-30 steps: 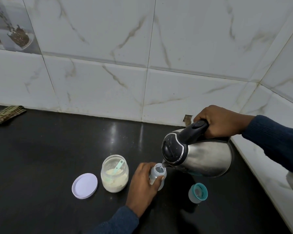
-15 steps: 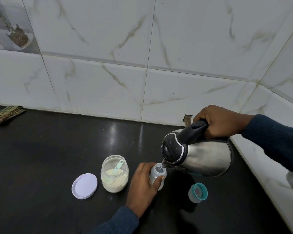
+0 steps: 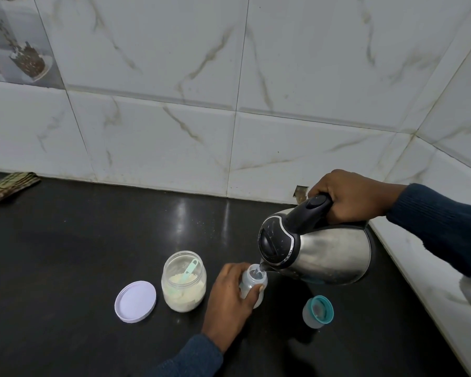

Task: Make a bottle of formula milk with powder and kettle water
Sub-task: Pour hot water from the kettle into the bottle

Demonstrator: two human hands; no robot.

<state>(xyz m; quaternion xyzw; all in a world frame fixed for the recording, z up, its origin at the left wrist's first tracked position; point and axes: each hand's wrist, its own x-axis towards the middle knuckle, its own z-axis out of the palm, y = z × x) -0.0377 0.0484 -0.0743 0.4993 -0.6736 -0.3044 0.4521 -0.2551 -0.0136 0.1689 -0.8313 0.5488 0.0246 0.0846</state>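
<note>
Fingers point(image 3: 252, 293) grip bottle point(image 3: 253, 287); no writing legible.

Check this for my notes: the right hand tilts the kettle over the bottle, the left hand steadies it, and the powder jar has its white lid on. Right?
One error: the powder jar is open; its white lid lies on the counter beside it, per the head view. The rest holds.
</note>
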